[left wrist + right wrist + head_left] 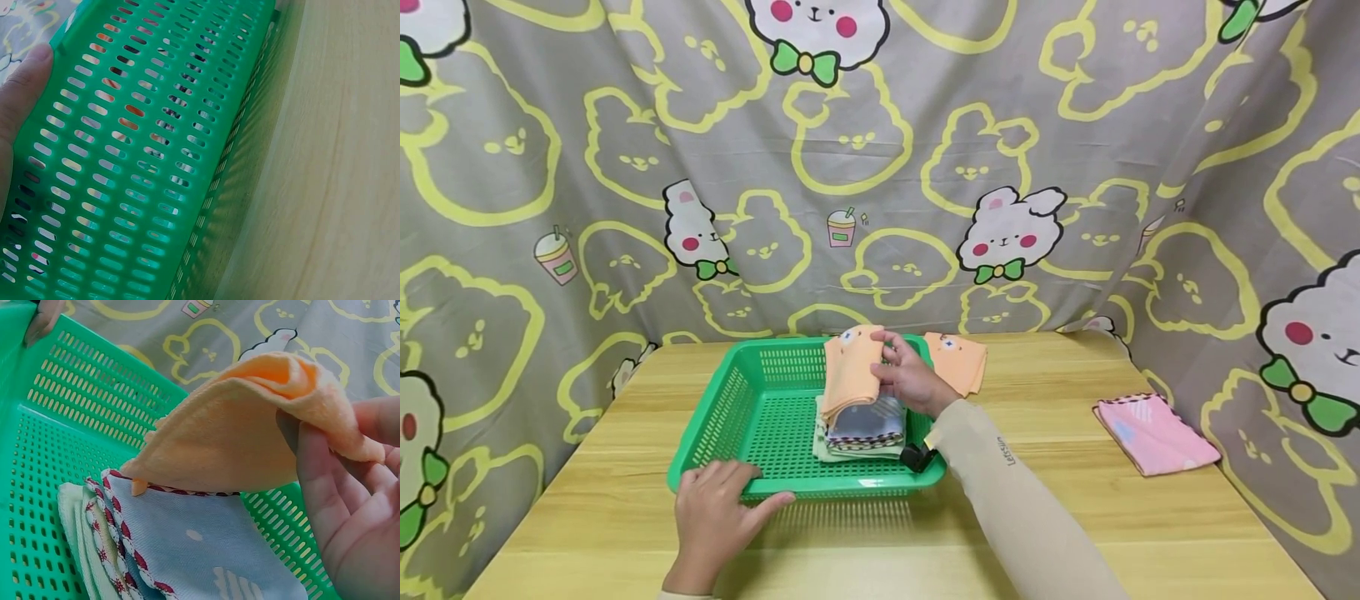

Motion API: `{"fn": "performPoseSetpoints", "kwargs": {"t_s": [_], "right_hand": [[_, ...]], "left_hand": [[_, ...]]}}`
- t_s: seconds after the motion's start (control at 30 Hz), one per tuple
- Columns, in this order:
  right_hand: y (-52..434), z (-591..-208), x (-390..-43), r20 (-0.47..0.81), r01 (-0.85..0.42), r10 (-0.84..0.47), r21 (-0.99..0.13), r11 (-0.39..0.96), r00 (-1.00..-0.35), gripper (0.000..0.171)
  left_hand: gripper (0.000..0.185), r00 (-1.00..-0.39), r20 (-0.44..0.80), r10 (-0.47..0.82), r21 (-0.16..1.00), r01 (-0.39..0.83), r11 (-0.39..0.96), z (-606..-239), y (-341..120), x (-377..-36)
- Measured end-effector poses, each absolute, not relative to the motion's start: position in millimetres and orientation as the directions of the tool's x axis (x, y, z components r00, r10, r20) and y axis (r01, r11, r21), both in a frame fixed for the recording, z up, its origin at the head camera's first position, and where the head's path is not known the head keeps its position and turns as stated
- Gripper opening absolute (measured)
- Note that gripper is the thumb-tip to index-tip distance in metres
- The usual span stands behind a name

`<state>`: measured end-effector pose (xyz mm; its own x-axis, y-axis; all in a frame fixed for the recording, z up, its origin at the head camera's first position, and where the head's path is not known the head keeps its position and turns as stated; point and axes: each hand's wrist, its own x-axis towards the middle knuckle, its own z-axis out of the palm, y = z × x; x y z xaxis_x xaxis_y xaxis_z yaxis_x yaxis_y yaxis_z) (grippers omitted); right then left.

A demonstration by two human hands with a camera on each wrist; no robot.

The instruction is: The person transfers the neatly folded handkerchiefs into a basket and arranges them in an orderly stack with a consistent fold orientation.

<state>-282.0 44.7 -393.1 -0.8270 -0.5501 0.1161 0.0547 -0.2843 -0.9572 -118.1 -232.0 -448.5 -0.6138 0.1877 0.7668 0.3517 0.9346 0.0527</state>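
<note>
In the head view, my right hand (913,379) pinches a folded orange towel (854,375) by its right edge. That towel hangs over a stack inside the green plastic basket (700,433). The right wrist view shows its lower corner at the blue-grey towel (200,540) on top of the stack, which has a dark red and white edging. Pale green cloth (74,531) lies lower in the stack. My left hand (711,512) grips the basket's near rim toward its left corner; the left wrist view shows the thumb (28,81) against the rim.
A second folded orange towel (957,360) lies on the wooden table (1037,492) just behind the basket's right side. Farther right is a folded pink towel (1157,433). A patterned grey curtain (910,175) hangs behind the table and along both sides.
</note>
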Motion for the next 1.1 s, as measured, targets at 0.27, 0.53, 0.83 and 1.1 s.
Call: {"fn": "performPoseSetpoints", "kwargs": {"t_s": [0.27,0.53,0.83,1.1], "right_hand": [[48,-395,-282,0.173,0.062,-0.616,-0.938,-0.341,-0.769,0.054],[48,-394,-281,0.166,0.084,-0.635,-0.935,-0.344,-0.755,0.047],[40,-393,-283,0.078,0.048,-0.548,-0.976,-0.211,-0.833,0.040],[36,-393,-284,-0.034,0.066,-0.485,-0.997,-0.049,-0.874,0.038]], "left_hand": [[0.069,-0.639,0.747,0.183,0.056,0.334,0.941,-446,-232,-116],[0.070,-0.631,0.754,0.184,0.054,0.338,0.939,-447,-231,-117],[0.064,-0.590,0.782,0.204,0.028,0.359,0.933,-449,-234,-120],[0.073,-0.584,0.788,0.198,0.021,0.346,0.938,-450,-231,-118]]}}
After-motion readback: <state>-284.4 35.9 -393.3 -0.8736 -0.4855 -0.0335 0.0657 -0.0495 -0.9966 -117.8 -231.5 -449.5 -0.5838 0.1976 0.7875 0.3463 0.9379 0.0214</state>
